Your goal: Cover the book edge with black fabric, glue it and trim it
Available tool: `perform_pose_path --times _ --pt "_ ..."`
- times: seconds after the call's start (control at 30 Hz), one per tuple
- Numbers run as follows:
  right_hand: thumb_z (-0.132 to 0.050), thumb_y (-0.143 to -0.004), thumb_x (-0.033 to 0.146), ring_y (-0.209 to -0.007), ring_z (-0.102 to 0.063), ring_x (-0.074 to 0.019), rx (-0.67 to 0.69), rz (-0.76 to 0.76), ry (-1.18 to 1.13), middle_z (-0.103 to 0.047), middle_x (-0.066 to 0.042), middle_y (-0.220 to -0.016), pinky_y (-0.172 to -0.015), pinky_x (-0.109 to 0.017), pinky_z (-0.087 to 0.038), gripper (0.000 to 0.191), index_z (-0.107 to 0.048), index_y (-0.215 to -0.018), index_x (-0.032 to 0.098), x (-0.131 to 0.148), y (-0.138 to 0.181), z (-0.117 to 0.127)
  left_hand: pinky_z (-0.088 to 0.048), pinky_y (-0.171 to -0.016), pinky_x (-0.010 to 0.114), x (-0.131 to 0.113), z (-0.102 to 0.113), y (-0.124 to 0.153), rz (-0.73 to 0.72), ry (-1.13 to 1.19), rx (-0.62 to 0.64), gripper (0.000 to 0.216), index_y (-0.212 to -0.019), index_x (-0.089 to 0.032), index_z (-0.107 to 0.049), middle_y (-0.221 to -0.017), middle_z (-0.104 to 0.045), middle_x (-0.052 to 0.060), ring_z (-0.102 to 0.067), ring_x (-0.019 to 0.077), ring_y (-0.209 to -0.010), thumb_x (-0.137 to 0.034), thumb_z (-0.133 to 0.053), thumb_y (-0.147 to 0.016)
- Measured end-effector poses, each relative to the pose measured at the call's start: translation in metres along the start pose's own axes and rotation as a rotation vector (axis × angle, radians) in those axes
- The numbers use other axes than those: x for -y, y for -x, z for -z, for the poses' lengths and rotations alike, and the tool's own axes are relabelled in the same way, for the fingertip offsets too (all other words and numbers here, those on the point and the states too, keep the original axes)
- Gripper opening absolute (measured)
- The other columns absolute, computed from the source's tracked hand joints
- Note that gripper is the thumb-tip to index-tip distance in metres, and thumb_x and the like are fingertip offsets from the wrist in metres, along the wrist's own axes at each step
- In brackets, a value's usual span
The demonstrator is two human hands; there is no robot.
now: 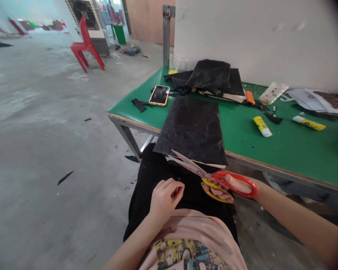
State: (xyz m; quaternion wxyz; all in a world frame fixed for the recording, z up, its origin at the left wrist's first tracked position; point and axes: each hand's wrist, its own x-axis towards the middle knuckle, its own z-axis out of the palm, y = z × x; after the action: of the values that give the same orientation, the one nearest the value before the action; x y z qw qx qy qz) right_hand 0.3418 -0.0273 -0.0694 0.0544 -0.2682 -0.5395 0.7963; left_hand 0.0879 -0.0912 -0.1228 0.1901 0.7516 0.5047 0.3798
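Scissors (201, 173) with one red and one yellow handle were held in the right hand (238, 183), thumb through the red loop and fingers wrapped round the yellow one, just off the front edge of the green surface (287, 150). Their blades stood parted at the near edge of a black sheet (194, 129) that overhung that front edge. Over the lap (145, 183), the left hand (165, 197) was closed, fingers curled in; whether they pinched anything small could not be told. Near the surface's left edge lay a phone (159, 95) and a black scrap (139, 105). Crumpled black material (211, 77) was heaped along the back edge, and two glue sticks (261, 125) lay farther right.
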Motion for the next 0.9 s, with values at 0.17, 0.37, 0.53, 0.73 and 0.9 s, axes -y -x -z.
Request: perform_pose_path --times 0.17,0.37,0.53,0.73,0.9 --pt "-0.041 -0.066 0.085 -0.052 -0.032 -0.0084 -0.064 -0.080 -0.049 -0.039 -0.001 -0.072 -0.045 -0.026 -0.031 0.072 -0.052 -0.090 0.017 0.006 0.001 -0.009 -0.035 -0.060 0.027 0.003 -0.003 0.002 0.031 0.006 0.038 0.015 -0.080 -0.019 -0.062 -0.061 -0.048 -0.002 -0.044 0.0112 -0.057 -0.020 -0.049 -0.089" --pt "-0.041 -0.065 0.086 -0.048 -0.028 -0.0054 -0.014 -0.084 -0.096 -0.036 0.002 -0.070 -0.042 -0.023 -0.029 0.075 -0.051 -0.092 0.017 0.002 -0.003 -0.008 -0.034 -0.061 0.027 0.004 -0.003 0.002 0.041 0.018 0.051 0.015 -0.080 -0.019 -0.062 -0.062 -0.048 -0.002 -0.043 0.0110 -0.057 -0.020 -0.049 -0.089" --pt "-0.038 -0.067 0.085 -0.047 -0.028 -0.0045 0.009 -0.066 -0.116 -0.036 0.004 -0.069 -0.040 -0.021 -0.029 0.074 -0.050 -0.094 0.017 -0.003 -0.006 -0.005 -0.034 -0.060 0.026 0.003 -0.003 0.002 0.056 0.023 0.054 0.015 -0.080 -0.019 -0.062 -0.061 -0.048 -0.002 -0.044 0.0114 -0.057 -0.020 -0.050 -0.088" --pt "-0.040 -0.068 0.084 -0.046 -0.027 -0.0047 -0.023 -0.038 -0.072 -0.037 0.003 -0.067 -0.039 -0.021 -0.026 0.074 -0.050 -0.094 0.016 -0.004 -0.007 -0.004 -0.034 -0.059 0.025 0.001 -0.002 0.002 0.051 0.023 0.050 0.015 -0.079 -0.019 -0.063 -0.061 -0.048 -0.002 -0.043 0.0114 -0.057 -0.020 -0.050 -0.088" --pt "-0.039 -0.071 0.082 -0.047 -0.029 -0.0052 -0.036 -0.024 -0.066 -0.039 0.002 -0.068 -0.039 -0.021 -0.028 0.070 -0.050 -0.091 0.016 -0.007 -0.007 -0.003 -0.034 -0.058 0.024 0.001 -0.002 0.001 0.048 0.036 0.041 0.015 -0.079 -0.019 -0.063 -0.061 -0.048 -0.002 -0.043 0.0112 -0.057 -0.020 -0.050 -0.088"
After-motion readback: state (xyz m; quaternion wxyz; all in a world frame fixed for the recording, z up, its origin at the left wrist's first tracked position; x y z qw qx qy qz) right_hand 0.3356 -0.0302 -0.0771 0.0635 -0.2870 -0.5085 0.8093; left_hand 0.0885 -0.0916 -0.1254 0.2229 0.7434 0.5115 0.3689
